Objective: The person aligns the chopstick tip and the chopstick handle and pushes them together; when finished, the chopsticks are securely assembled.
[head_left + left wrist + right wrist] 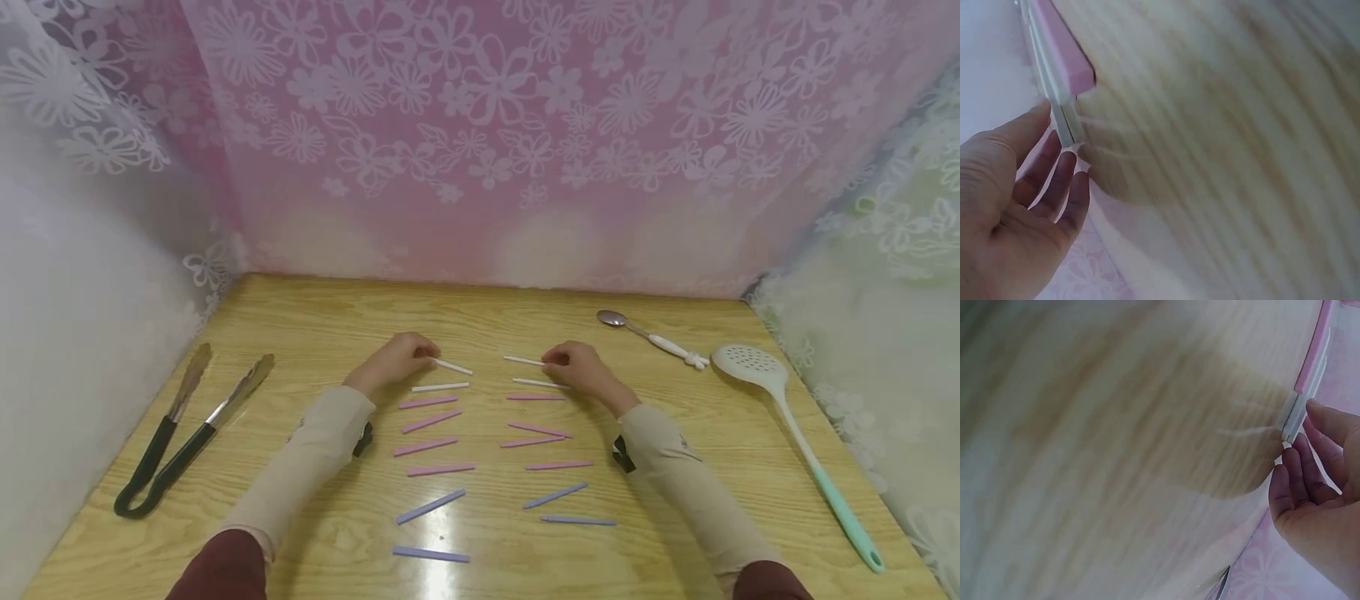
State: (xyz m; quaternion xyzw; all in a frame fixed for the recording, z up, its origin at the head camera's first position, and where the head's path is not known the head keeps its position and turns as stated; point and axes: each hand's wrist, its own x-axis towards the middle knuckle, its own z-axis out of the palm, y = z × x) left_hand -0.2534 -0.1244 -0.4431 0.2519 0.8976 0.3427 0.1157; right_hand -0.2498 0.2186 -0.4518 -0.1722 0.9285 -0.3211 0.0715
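My left hand pinches the outer end of a thin white stick at the top of the left column. Across from it, my right hand pinches the outer end of another white stick topping the right column. Just below each held stick lies one more white stick, on the left and on the right. Both wrist views show thumb and fingers at the stick ends, with a pink stick close by on the left and another pink stick on the right.
Several pink sticks and purple sticks lie in two columns toward the front. Tongs with dark handles lie at the left. A spoon and a slotted skimmer lie at the right. Floral curtains border the wooden table.
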